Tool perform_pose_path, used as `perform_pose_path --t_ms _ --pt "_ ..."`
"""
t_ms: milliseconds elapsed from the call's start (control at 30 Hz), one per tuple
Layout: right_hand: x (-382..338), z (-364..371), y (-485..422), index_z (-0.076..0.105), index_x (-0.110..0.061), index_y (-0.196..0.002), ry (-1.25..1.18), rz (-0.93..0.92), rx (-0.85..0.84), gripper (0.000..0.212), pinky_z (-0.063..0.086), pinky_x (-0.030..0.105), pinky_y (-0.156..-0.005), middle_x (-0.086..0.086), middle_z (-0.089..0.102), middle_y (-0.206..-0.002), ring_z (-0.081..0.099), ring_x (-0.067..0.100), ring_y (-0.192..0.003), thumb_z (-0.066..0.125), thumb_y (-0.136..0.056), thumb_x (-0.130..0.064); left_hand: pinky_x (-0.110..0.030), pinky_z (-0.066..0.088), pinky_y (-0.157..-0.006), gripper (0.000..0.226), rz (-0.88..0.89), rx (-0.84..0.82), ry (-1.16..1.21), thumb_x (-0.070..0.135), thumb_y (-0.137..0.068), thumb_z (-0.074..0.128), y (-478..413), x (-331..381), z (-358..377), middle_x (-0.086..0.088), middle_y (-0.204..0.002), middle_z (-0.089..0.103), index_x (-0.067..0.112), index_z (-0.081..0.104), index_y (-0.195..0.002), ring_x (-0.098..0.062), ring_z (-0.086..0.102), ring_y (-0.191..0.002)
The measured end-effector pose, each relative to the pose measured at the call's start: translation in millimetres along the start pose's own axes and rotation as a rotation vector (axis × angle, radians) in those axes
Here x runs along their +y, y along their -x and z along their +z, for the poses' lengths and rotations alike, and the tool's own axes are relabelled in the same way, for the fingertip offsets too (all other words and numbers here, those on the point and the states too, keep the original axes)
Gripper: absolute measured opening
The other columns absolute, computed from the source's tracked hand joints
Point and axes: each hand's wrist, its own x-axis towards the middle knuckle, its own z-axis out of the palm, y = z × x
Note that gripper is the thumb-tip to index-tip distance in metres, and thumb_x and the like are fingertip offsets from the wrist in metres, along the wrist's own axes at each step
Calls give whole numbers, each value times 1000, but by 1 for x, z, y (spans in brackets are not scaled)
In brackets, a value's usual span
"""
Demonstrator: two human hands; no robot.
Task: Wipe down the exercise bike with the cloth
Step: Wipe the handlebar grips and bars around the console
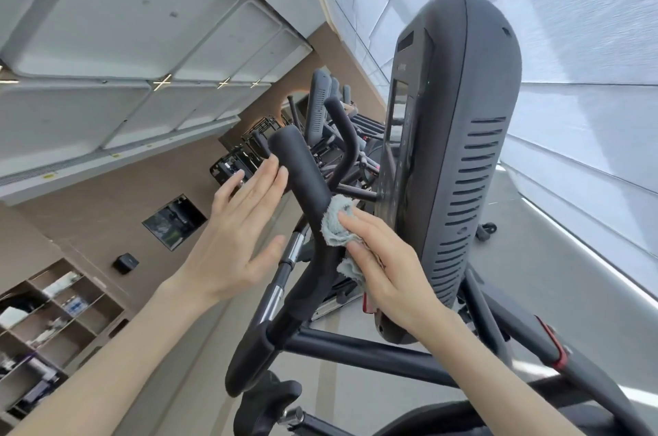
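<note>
Right grip (388, 268) has the cloth (333, 227) bunched between thumb and fingers and presses it on the handlebar (299, 168), about midway up the bar, just beside the console (459, 151). Left grip (231, 236) is flat and holds nothing; its straight fingertips touch the bar's upper end, seemingly to steady it.

The step in hand looks like wiping this handlebar, an early part of the bike (356, 350) job, since the console, frame and lower bar are yet to be covered. Next, the cloth should slide along the bar toward its tip, so the left grip must lift clear or shift lower to brace.

The console stands close on the right and leaves little room for the knuckles. A second bar (347, 136) curves up just behind. More bikes (318, 108) line up beyond, and shelves (53, 314) sit well apart at lower left.
</note>
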Motion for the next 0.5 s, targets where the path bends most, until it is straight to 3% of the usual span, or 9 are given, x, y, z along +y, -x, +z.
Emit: perform_pose_path --t_ms 167,300,500 --pt "-25 -5 -54 55 -7 -129 86 -99 82 33 29 15 -107 8 51 -135 40 4 -131 46 -98 -12 -49 10 -120 68 13 29 33 27 -92 42 2 -3 4 -16 -160 16 1 20 -151 -21 14 -149" --pt "-35 4 -94 50 -9 -135 163 -125 39 37 24 14 -111 7 46 -141 35 8 -134 47 -98 -10 -46 10 -120 65 31 74 90 26 -93 41 3 -5 8 -14 -160 16 2 22 -151 -19 14 -149" --pt "-20 16 -45 45 -13 -138 190 -75 64 39 29 26 -113 4 48 -140 38 10 -135 44 -99 -10 -38 5 -121 64 90 168 163 27 -95 40 3 -13 23 -12 -160 15 3 19 -151 -16 11 -149"
